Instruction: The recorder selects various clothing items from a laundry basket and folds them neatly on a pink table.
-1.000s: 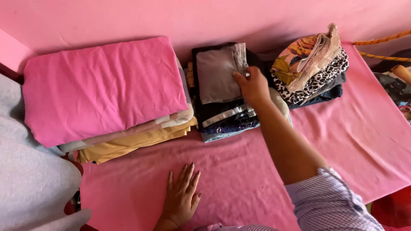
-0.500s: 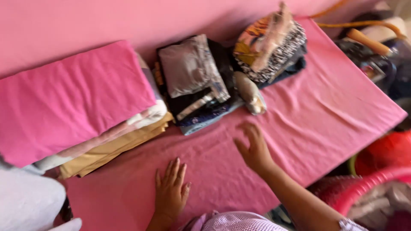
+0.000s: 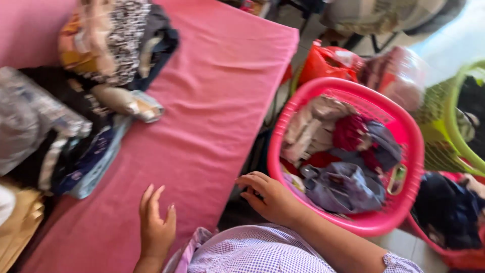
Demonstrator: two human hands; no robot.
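My left hand (image 3: 155,225) rests flat on the pink cloth-covered table (image 3: 202,111), fingers apart, holding nothing. My right hand (image 3: 268,194) hovers just off the table's right edge, fingers curled loosely and empty, close to the rim of a pink laundry basket (image 3: 409,136). Inside the basket lie crumpled clothes (image 3: 343,156) in grey, beige and dark red. Folded dark clothes (image 3: 55,136) are stacked at the left of the table. A patterned folded pile (image 3: 116,35) sits behind them.
A green mesh basket (image 3: 454,121) stands to the right of the pink one. A red bag (image 3: 328,60) lies behind the pink basket. Another red tub with dark clothes (image 3: 449,217) is at the lower right. A tan folded cloth (image 3: 15,222) shows at far left.
The view has swung right, off the folded stacks and onto the baskets. My right hand left the folded pile and moved down and right, past the table edge toward the pink basket.
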